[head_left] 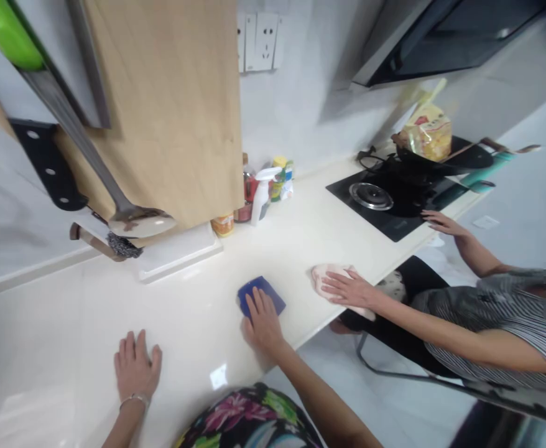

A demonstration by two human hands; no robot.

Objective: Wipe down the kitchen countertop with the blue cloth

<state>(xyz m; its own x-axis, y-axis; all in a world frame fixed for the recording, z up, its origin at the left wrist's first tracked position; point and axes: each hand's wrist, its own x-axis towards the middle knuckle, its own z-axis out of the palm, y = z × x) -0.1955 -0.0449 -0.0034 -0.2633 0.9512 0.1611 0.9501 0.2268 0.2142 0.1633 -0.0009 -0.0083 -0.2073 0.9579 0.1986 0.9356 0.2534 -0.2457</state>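
Observation:
My left hand (137, 366) lies flat on the white countertop (180, 336), fingers slightly apart, with nothing in it. A bracelet circles that wrist. Farther right, my right hand (264, 323) is closed over a folded blue cloth (273, 297) and presses it against the counter; part of the cloth is hidden under the palm. To the right of it, another person's hand (347, 289) rests on a pale pink cloth (320, 274) close to the counter's front edge. That person's other hand (443, 223) is by the corner of the black stove.
A white spray bottle (261, 196) stands among jars by the wall. The black stove (398, 202) carries a wok (476, 158) with a yellow bag (429, 134) by it. A ladle (137, 221) and a knife (51, 171) hang close at upper left. A chair (394, 373) stands right.

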